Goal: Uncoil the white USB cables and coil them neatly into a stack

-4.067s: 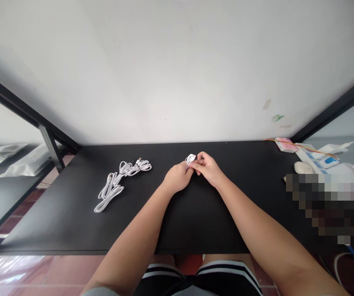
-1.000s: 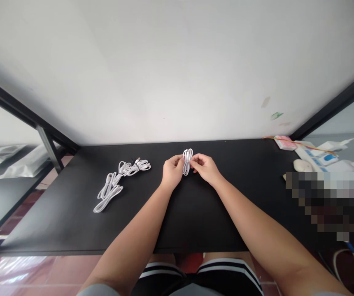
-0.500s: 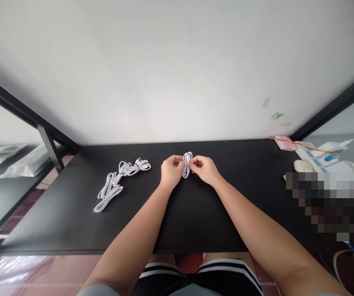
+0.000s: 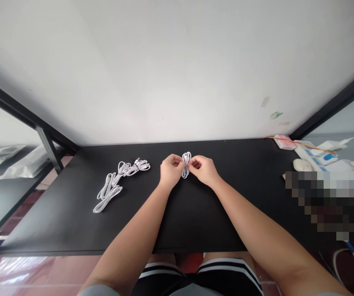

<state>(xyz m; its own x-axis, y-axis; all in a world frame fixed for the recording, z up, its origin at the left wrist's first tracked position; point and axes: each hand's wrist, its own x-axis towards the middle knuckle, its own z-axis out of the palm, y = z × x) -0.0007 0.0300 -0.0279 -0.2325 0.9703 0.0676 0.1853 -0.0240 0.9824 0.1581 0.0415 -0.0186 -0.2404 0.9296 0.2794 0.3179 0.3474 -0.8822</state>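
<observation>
Between my two hands stands a white cable (image 4: 185, 173), coiled into a narrow upright bundle. My left hand (image 4: 171, 169) pinches its middle from the left side, fingers closed. From the right, my right hand (image 4: 204, 168) has thumb and forefinger pressed together at the same middle part of the bundle. Whether a tie lies under the fingertips is hidden. Off to the left on the black table (image 4: 195, 218), several more coiled white cables lie in a row, among them a cable bundle (image 4: 107, 198) nearest the front and a cable bundle with a dark tie (image 4: 137, 166).
At the right lie a white power strip (image 4: 314, 158) with plugs in it, a white mouse (image 4: 302, 165) and a pink-and-white box (image 4: 285, 142). A blurred-out patch covers something in front of them. A pale wall (image 4: 177, 82) closes off the table's back edge.
The right fingertips have moved slightly left, closer against the middle of the cable bundle. The left hand keeps its pinch, and the other cables lie as before.
</observation>
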